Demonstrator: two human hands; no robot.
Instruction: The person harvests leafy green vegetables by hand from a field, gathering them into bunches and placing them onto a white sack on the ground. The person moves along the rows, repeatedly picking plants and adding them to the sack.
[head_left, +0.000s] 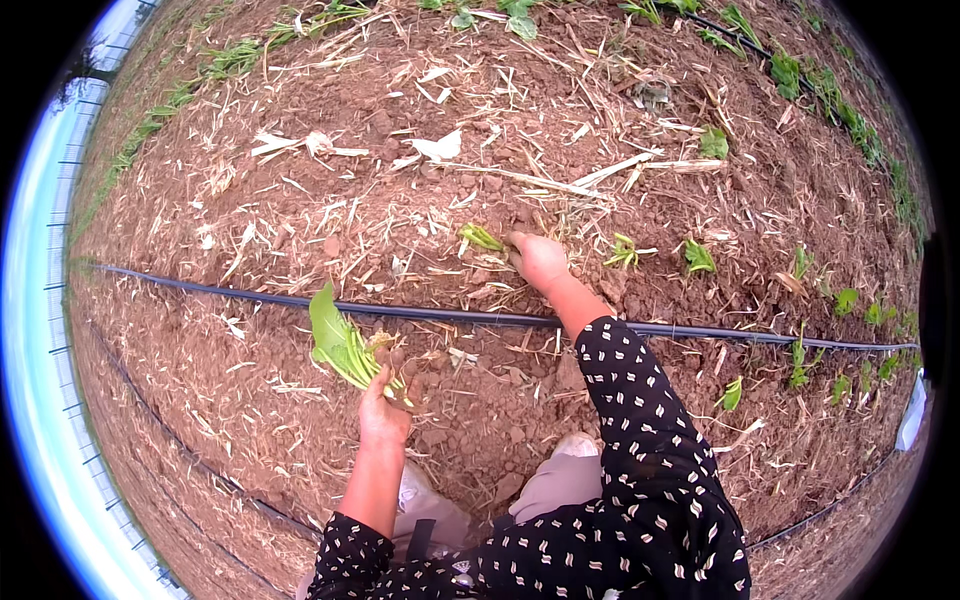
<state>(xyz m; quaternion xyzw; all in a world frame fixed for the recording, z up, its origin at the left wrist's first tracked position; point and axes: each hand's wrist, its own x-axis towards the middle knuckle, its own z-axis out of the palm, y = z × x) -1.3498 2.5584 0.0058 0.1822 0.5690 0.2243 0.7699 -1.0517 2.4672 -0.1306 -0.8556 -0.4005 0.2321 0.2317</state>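
My left hand (384, 412) grips a bunch of leafy green seedlings (341, 349) by their pale stems. One broad leaf stands out from the bunch, and soil-coloured roots show beside my fingers. Beyond the black drip irrigation pipe (465, 316), my right hand (538, 259) is down at the soil. Its fingertips close around the base of a small seedling (480, 237), which tilts to the left. Its root end is hidden at my fingers. To the right of that hand, a short-stemmed seedling (622, 251) and a leafier seedling (700, 257) stand in the soil.
The pipe crosses the reddish-brown soil (450, 420) between my shoes and my right hand. Dry straw (555, 180) litters the ground. More seedlings (799, 360) stand at the right, near a white object (912, 412). Another pipe (810, 82) runs along a planted row.
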